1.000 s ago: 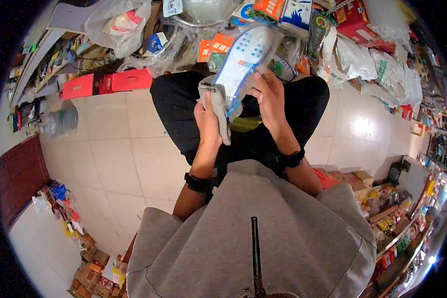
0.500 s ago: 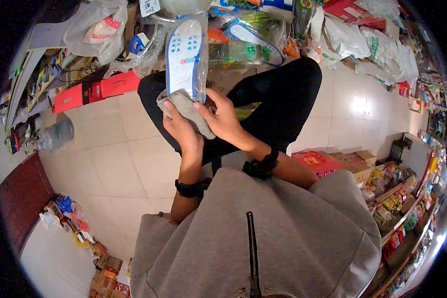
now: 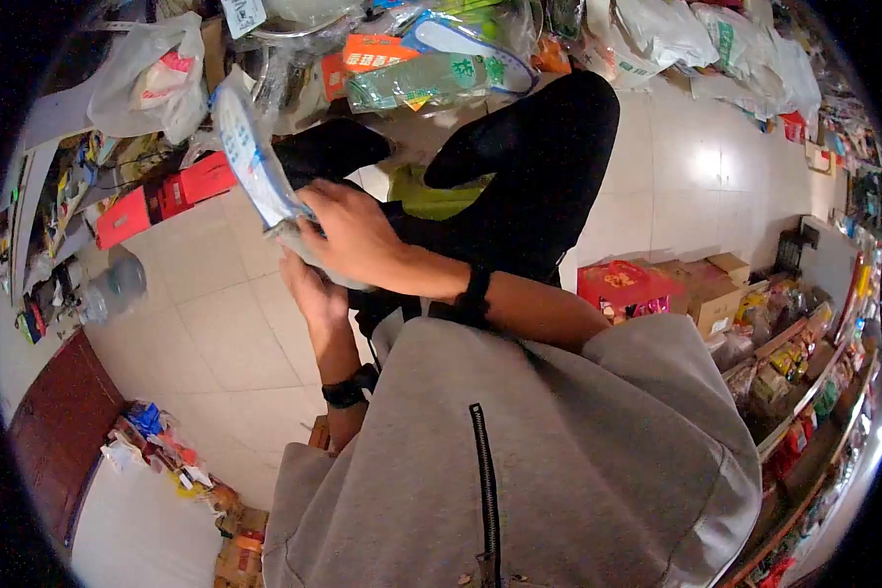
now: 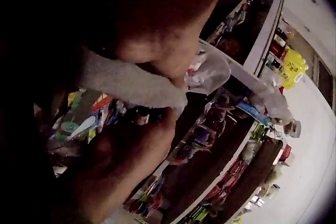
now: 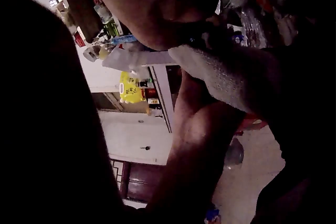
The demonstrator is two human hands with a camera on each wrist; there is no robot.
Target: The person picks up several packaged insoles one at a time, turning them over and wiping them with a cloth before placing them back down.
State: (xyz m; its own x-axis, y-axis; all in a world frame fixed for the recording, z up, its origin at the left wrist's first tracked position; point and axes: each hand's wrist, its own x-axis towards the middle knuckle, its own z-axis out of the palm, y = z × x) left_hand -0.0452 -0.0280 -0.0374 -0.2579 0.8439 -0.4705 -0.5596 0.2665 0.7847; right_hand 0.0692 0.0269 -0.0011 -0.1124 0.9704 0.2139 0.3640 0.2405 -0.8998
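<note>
A white insole with blue edging and blue lettering, in a clear plastic sleeve, tilts up and away at the left of the head view. Its near end meets a folded grey cloth, thick and soft. My left hand grips the cloth from below and the left. From the other side my right hand holds the cloth at the insole's lower end, fingers bent over it. In the right wrist view the grey cloth runs between both hands; its far part falls into shadow.
Another blue-edged insole and a clear green-printed packet lie ahead. A red box sits at left, near a plastic bottle. White bags and a red bag are to the right.
Both hands have moved left with the insole and grey cloth. The right hand, first at the insole's side, now reaches across onto the cloth. The insole turned upright, then tilted left.
</note>
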